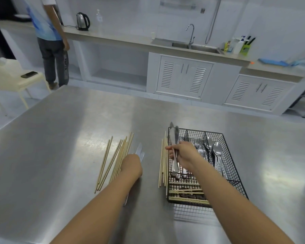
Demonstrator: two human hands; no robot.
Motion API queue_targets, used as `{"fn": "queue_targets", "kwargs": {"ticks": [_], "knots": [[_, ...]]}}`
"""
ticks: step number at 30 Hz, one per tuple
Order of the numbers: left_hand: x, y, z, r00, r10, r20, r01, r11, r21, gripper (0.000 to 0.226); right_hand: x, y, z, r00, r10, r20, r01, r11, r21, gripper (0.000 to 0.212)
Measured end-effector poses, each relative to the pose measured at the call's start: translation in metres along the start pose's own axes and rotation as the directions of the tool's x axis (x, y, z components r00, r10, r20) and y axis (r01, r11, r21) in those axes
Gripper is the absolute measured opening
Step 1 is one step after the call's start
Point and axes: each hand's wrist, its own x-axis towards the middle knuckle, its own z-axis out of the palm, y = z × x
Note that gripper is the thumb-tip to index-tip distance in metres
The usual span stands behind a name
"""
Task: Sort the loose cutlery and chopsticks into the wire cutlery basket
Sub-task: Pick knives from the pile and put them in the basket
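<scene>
A black wire cutlery basket (224,138) stands on the steel table at the right. Forks (198,147) and spoons (217,150) lie in its long compartments, and chopsticks (187,191) lie across its near section. My right hand (182,154) hovers over the basket's left compartment, shut on two table knives (174,138) with blades pointing away. My left hand (131,164) rests on the table over two more knives (139,152); its fingers are hidden. Loose chopsticks (115,159) fan out left of that hand. Another bunch of chopsticks (163,161) lies against the basket's left wall.
The steel table (69,138) stretches far to the left and back. A person (51,41) stands beyond its far left corner near a cream chair (16,80) with a phone on it. A counter with a sink (195,46) and kettle runs along the back wall.
</scene>
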Motion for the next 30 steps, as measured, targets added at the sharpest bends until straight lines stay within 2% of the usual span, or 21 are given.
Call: {"fn": "queue_targets", "kwargs": {"ticks": [1, 5, 9, 13, 17, 23, 25, 28, 30], "knots": [[0.002, 0.001, 0.002, 1.000, -0.013, 0.001, 0.013, 1.000, -0.028, 0.070, 0.001, -0.006, -0.009, 1.000, 0.017, -0.027, -0.017, 1.000, -0.011, 0.042], [0.006, 0.000, 0.010, 0.991, -0.130, 0.007, 0.130, 0.984, -0.122, 0.037, 0.011, -0.008, -0.036, 0.989, 0.084, -0.120, -0.095, 0.991, -0.089, 0.041], [0.008, 0.003, 0.015, 0.981, -0.192, 0.041, 0.196, 0.968, -0.158, 0.024, 0.022, -0.001, -0.044, 0.982, 0.101, -0.161, -0.123, 0.984, -0.130, 0.041], [0.012, 0.005, 0.017, 0.987, -0.157, 0.046, 0.161, 0.980, -0.119, 0.030, 0.036, 0.006, -0.037, 0.977, 0.087, -0.193, -0.124, 0.974, -0.189, 0.040], [0.012, 0.005, 0.020, 0.987, -0.159, 0.028, 0.161, 0.985, -0.057, 0.027, 0.049, 0.015, -0.028, 0.956, 0.023, -0.292, -0.119, 0.942, -0.315, 0.039], [0.012, -0.001, 0.022, 0.983, -0.185, 0.002, 0.181, 0.963, -0.200, 0.025, 0.057, 0.023, -0.024, 0.937, -0.029, -0.348, -0.146, 0.873, -0.466, 0.028], [0.014, 0.000, 0.019, 0.985, -0.172, -0.021, 0.160, 0.948, -0.276, 0.032, 0.056, 0.020, -0.023, 0.938, -0.043, -0.345, -0.135, 0.870, -0.475, 0.025], [0.021, 0.011, 0.005, 0.992, -0.112, -0.055, 0.089, 0.943, -0.321, 0.046, 0.058, 0.015, -0.026, 0.945, 0.020, -0.327, -0.167, 0.887, -0.431, 0.019], [0.025, 0.022, -0.010, 0.994, -0.087, -0.065, 0.059, 0.937, -0.345, 0.054, 0.058, 0.012, -0.027, 0.952, 0.036, -0.303, -0.183, 0.863, -0.472, 0.019]]}}
